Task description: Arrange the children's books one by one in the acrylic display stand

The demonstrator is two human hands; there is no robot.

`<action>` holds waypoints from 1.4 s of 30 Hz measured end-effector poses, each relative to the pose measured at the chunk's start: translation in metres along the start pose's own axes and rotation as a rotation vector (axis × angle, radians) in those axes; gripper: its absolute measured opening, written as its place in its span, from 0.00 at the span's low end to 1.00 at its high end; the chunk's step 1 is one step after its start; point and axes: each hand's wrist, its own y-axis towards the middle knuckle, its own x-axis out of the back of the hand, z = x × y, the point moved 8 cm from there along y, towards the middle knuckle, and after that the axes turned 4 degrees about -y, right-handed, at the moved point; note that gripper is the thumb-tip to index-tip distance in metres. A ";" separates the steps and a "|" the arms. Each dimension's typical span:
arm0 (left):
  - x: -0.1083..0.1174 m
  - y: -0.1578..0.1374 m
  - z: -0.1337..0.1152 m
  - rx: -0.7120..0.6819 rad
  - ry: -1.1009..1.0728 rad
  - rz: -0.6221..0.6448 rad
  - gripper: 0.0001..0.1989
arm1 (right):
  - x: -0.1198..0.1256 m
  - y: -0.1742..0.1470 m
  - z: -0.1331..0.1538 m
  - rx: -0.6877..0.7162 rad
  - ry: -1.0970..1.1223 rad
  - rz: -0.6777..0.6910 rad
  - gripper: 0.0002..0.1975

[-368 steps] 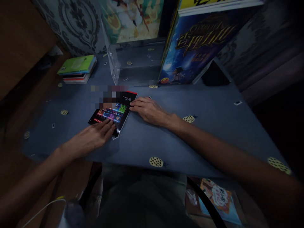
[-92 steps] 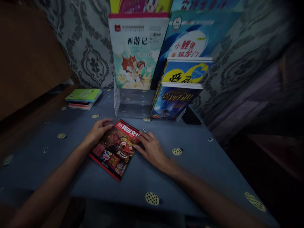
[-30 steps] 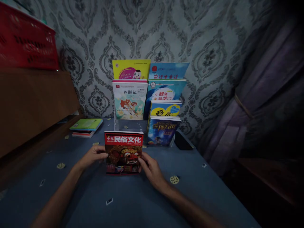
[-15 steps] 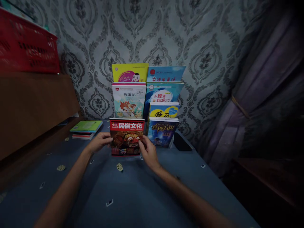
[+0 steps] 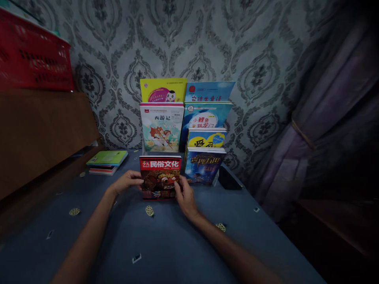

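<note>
A dark red book [image 5: 160, 179] with a mask on its cover stands upright between my hands. My left hand [image 5: 128, 182] grips its left edge, thumb in front and fingers mostly hidden behind. On its right edge, my right hand [image 5: 185, 195] is closed with the thumb over the cover. Behind the red book stands a white-and-teal book [image 5: 162, 130], with a yellow book [image 5: 164, 88] at its back. To the right, a dark blue book [image 5: 205, 167], a yellow-and-blue book [image 5: 207, 139], a blue fish-story book [image 5: 209, 115] and a light blue book [image 5: 211, 90] rise in tiers.
A small pile of books with a green one [image 5: 108, 157] on top lies at the left. Beside the right-hand tier is a flat black object [image 5: 229, 179]. A red basket [image 5: 38, 55] sits on a brown wooden board [image 5: 44, 134]. A tied curtain [image 5: 284, 157] hangs at the right.
Both hands have brought the red book slightly down and toward me. More of the white-and-teal book's lower cover now shows above it. The camera view has shifted a little.
</note>
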 end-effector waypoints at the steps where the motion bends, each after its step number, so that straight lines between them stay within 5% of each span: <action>1: 0.001 0.003 -0.002 -0.007 0.000 -0.001 0.09 | 0.001 0.003 0.002 0.004 -0.005 -0.006 0.14; 11: 0.007 0.029 -0.038 -0.133 0.005 -0.073 0.13 | 0.012 0.039 0.019 0.051 -0.012 -0.142 0.17; 17: 0.018 0.029 -0.094 -0.535 -0.007 -0.479 0.21 | 0.025 0.080 0.058 0.197 -0.022 -0.275 0.18; 20: 0.019 0.026 -0.107 -0.649 0.009 -0.571 0.22 | 0.027 0.093 0.074 0.281 -0.038 -0.295 0.18; 26: 0.024 0.029 -0.099 -0.704 -0.004 -0.634 0.24 | 0.019 0.102 0.065 0.273 0.041 -0.174 0.18; 35: 0.016 0.029 -0.104 -0.785 0.042 -0.605 0.17 | 0.022 0.106 0.061 0.287 0.081 -0.185 0.17; 42: 0.036 0.047 -0.076 -0.687 0.018 -0.633 0.19 | 0.010 0.108 0.045 0.252 0.032 -0.129 0.15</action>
